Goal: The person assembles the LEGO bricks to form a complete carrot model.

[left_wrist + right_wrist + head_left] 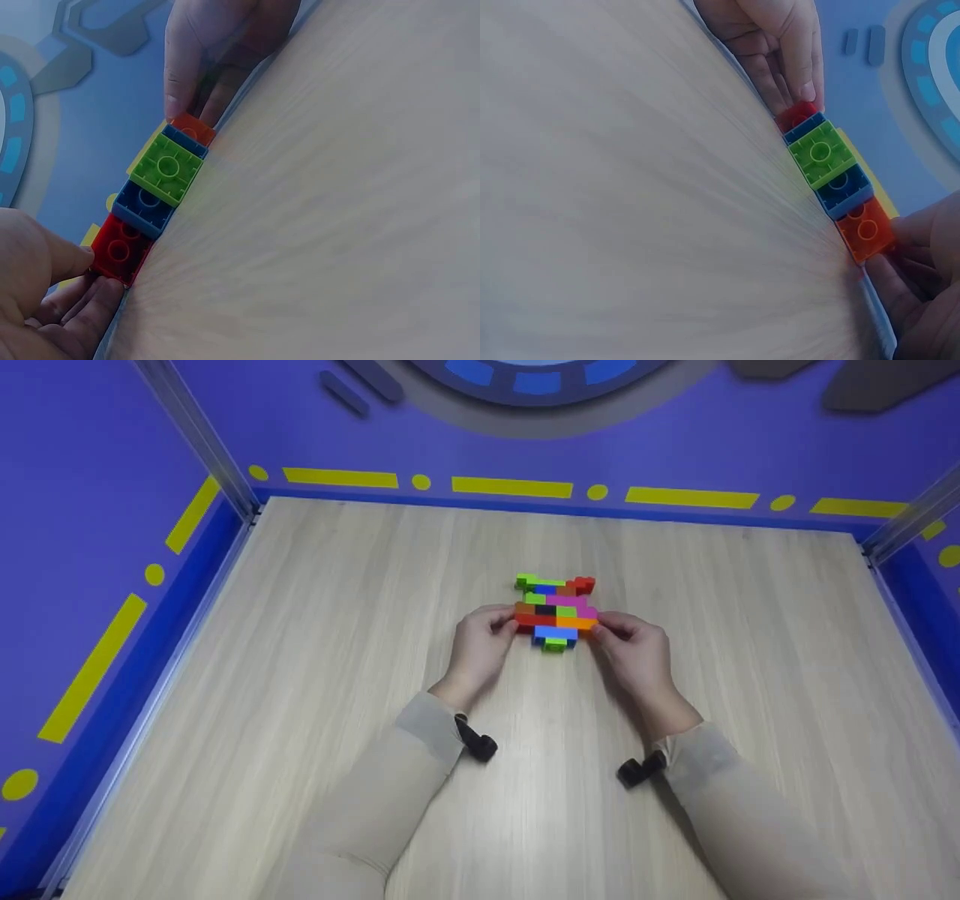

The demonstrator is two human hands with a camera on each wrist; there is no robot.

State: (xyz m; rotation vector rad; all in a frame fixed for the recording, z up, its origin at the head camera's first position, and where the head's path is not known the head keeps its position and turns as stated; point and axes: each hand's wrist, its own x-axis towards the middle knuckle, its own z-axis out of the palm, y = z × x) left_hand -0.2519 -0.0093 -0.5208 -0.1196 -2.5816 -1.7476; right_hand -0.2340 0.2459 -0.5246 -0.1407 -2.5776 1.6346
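Note:
A figure of joined toy building bricks [555, 611] lies on its side at the middle of the table, its rows in green, blue, red, orange, pink, brown and black. My left hand [481, 645] pinches the red brick [120, 251] at its left end between thumb and fingers. At the other end, my right hand [637, 652] pinches the orange brick [866, 230] the same way. Both wrist views show the hollow undersides of the bricks, with a green brick [168, 166] standing out from a blue one [845, 191] between the hands.
The wood-grain table [337, 607] spreads around the figure. Blue and purple panels [525, 450] with yellow markings stand behind it and at both sides, joined by metal posts [202, 435]. A black wrist camera [480, 744] is strapped at each sleeve.

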